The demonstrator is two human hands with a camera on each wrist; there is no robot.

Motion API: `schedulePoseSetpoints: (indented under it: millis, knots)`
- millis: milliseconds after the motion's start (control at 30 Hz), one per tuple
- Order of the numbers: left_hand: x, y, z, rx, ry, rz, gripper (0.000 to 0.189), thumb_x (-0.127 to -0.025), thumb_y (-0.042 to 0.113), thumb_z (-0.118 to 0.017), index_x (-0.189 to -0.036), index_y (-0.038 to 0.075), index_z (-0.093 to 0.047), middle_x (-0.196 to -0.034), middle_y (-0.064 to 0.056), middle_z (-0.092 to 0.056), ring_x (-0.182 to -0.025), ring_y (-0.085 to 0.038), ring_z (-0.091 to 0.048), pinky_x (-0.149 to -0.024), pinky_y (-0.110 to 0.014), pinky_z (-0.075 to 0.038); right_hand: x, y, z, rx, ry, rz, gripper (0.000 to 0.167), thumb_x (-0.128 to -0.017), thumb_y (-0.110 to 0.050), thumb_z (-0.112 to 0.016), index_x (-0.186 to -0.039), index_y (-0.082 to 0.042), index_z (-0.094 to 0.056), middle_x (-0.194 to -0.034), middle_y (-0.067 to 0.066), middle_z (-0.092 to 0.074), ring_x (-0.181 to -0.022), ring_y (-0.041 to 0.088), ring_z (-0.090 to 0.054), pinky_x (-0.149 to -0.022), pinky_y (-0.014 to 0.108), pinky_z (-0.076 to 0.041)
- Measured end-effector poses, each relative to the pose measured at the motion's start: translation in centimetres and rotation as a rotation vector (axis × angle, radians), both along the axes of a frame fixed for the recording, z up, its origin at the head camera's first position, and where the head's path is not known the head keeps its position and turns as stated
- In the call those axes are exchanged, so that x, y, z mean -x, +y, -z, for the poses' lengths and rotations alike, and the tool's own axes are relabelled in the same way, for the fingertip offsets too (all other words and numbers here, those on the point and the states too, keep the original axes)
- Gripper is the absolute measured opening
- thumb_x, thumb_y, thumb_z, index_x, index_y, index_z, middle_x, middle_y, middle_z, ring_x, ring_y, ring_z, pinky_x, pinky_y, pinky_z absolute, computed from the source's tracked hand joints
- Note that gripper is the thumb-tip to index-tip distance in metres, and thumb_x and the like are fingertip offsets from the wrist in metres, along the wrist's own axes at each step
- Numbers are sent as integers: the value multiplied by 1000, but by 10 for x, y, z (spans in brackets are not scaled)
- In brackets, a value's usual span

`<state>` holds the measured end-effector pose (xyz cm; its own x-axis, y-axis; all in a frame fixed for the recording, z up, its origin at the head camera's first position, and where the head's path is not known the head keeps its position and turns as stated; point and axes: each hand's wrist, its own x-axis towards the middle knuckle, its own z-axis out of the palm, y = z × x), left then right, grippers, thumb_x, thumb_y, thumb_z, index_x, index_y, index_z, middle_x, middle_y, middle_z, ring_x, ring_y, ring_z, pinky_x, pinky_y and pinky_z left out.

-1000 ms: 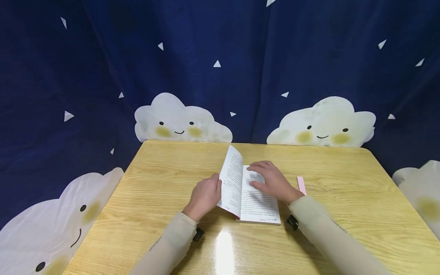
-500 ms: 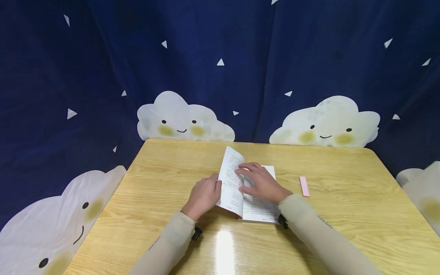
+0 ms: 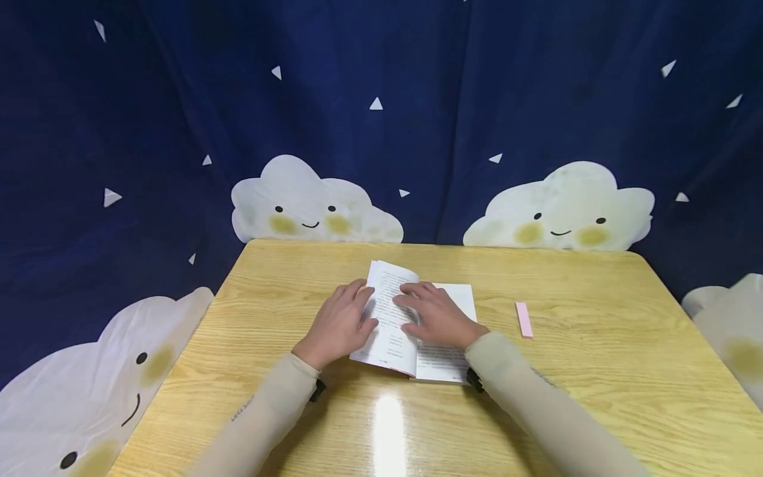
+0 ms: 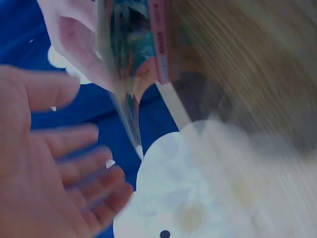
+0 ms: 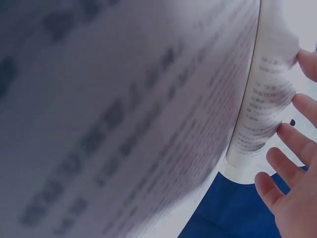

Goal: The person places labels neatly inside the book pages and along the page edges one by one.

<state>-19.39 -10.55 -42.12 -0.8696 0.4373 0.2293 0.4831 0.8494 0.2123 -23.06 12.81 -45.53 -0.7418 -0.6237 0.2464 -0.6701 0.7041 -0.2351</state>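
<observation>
1. book [image 3: 396,344] open on table [image 3: 596,318], left half tilted up.
2. risk, as judged: left half could spring back if right hand [image 3: 444,318] lifts; pages could crease if pressed hard.
3. right hand: reaches across book's right half, fingers extended, tips against left half; gripping nothing.
4. left hand [image 3: 336,324]: at book's left edge, fingers loosely spread, no grip; contact unclear.

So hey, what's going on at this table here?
A person is handling an open book on a wooden table. The right hand touches the left-hand page; the left hand, fingers spread, is at that side's outer edge without gripping it. That side slants up off the table. A pink strip lies apart to the right.
</observation>
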Motion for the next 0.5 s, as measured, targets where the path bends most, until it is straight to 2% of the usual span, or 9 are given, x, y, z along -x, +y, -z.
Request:
schedulePoseSetpoints:
  millis: [133,200,400,500]
  knots:
    - [9,-2,3,142,39,151,43,-93,30,-65,-130,6,-63,-144,-12,-56,-129,-32,-54,-96,-49,-52,1,-3,1,-25,-15,15,49,-87,-33,-74,-132,-18,-64,-144,9,-56,-132,30,-51,-98,54,-45]
    - [15,-2,7,182,43,195,43,-94,30,-64,-130,6,-64,-143,-10,-57,-129,-31,-55,-95,-49,-53,2,-5,1,-36,-35,20,47,-87,-34,-73,-131,-18,-64,-145,8,-56,-132,29,-51,-98,54,-45]
    - [27,0,19,205,-45,225,55,-94,39,-63,-137,5,-58,-142,-11,-59,-130,-30,-56,-102,-47,-50,3,-7,1,-51,-111,0,46,-90,-34,-70,-132,-16,-63,-149,8,-52,-136,30,-48,-99,56,-44]
    - [30,0,23,237,-81,232,56,-94,41,-62,-139,8,-55,-142,-9,-58,-130,-29,-56,-101,-47,-51,2,-7,0,-58,-122,-13,45,-91,-33,-69,-131,-14,-64,-149,11,-52,-137,32,-47,-100,58,-44]
